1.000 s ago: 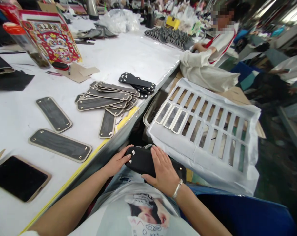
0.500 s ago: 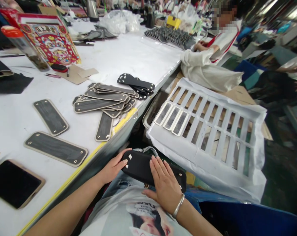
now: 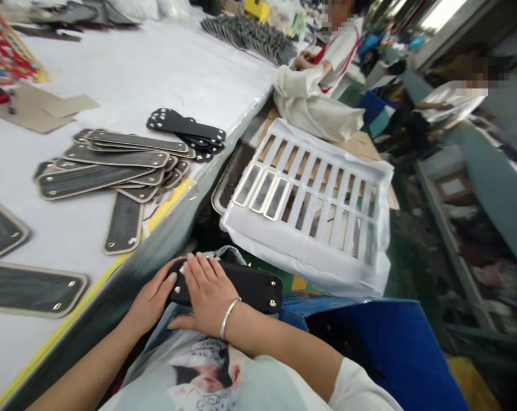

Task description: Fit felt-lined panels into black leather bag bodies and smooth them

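Observation:
A black oblong leather piece (image 3: 252,284) with metal studs at its corners lies across my lap. My right hand (image 3: 204,291) rests flat on its left part, fingers stretched out and pressing down. At the piece's left end, my left hand (image 3: 152,295) cups the edge with its thumb on top. On the white table to my left lies a loose pile of grey strips (image 3: 113,165) with pale borders, and a smaller stack of black studded pieces (image 3: 185,128) behind it.
A white slotted tray (image 3: 322,228) with three strips in its leftmost slots stands to the right of the table edge. Another person in white (image 3: 314,97) sits farther along. A blue bin (image 3: 382,342) is by my right knee. More grey strips (image 3: 27,285) lie near left.
My right hand has slid leftward along the black piece toward my left hand. The view has swung to the right, so the table's left part has left the picture.

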`<action>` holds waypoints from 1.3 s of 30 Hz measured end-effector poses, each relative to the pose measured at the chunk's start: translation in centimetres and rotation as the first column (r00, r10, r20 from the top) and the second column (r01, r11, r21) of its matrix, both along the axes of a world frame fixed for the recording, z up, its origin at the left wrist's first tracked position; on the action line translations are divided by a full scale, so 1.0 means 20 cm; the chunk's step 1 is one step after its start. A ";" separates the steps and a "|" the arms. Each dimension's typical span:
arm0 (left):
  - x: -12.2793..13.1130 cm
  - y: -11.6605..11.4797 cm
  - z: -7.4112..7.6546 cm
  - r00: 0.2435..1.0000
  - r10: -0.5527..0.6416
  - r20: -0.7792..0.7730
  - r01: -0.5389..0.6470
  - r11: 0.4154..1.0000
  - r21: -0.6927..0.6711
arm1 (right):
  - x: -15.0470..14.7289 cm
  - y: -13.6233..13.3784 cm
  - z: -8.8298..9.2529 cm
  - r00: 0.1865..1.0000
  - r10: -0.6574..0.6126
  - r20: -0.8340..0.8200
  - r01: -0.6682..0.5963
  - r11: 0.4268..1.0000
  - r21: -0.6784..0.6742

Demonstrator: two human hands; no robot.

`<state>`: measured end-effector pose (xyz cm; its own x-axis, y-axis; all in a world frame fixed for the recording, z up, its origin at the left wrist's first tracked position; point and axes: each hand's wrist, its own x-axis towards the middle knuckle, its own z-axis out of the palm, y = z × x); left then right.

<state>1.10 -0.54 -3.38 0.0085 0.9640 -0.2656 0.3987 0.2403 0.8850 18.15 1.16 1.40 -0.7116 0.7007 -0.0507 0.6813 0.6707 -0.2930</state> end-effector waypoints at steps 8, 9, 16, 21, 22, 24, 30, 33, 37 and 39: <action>0.04 -0.06 -0.05 0.998 0.054 0.021 -0.055 0.997 0.052 | 0.50 -0.04 0.05 0.914 -0.399 -0.073 0.389 0.914 -0.116; 0.03 -0.06 -0.07 0.999 0.028 0.036 -0.031 0.997 0.072 | 0.60 -0.06 0.03 0.875 -0.474 -0.098 0.454 0.874 -0.172; 0.06 -0.07 -0.07 0.999 0.029 -0.025 -0.028 0.999 0.033 | 0.84 -0.22 -0.13 0.497 -0.797 -0.344 0.462 0.578 -0.672; 0.15 -0.07 0.03 0.983 0.123 -0.134 -0.121 0.992 0.023 | 0.75 -0.23 -0.14 0.372 -0.836 -0.405 0.509 0.548 -0.664; 0.15 -0.07 0.04 0.981 0.133 -0.139 -0.132 0.991 0.015 | 0.75 -0.23 -0.14 0.363 -0.835 -0.414 0.508 0.550 -0.663; 0.15 -0.07 0.04 0.980 0.144 -0.141 -0.146 0.989 -0.001 | 0.76 -0.22 -0.15 0.352 -0.831 -0.431 0.472 0.556 -0.684; 0.12 -0.07 0.04 0.979 0.094 -0.180 -0.098 0.995 -0.016 | 0.90 -0.20 -0.19 0.414 -0.787 -0.457 0.132 0.549 -0.826; 0.13 -0.08 0.06 0.967 0.079 -0.241 -0.090 0.995 -0.033 | 0.96 -0.18 -0.20 0.452 -0.765 -0.459 -0.005 0.512 -0.859; 0.14 -0.09 0.08 0.954 0.074 -0.292 -0.089 0.995 -0.039 | 0.97 -0.16 -0.19 0.500 -0.730 -0.466 -0.051 0.513 -0.857; 0.14 -0.09 0.07 0.953 0.078 -0.293 -0.091 0.995 -0.033 | 0.97 -0.16 -0.17 0.517 -0.707 -0.481 -0.046 0.539 -0.841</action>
<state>3.83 -2.41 -1.95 -0.1568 0.9445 -0.2886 0.6138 0.3221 0.7208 37.53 -2.13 -2.04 -0.4436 0.8579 -0.2593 0.0716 -0.2545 -0.9644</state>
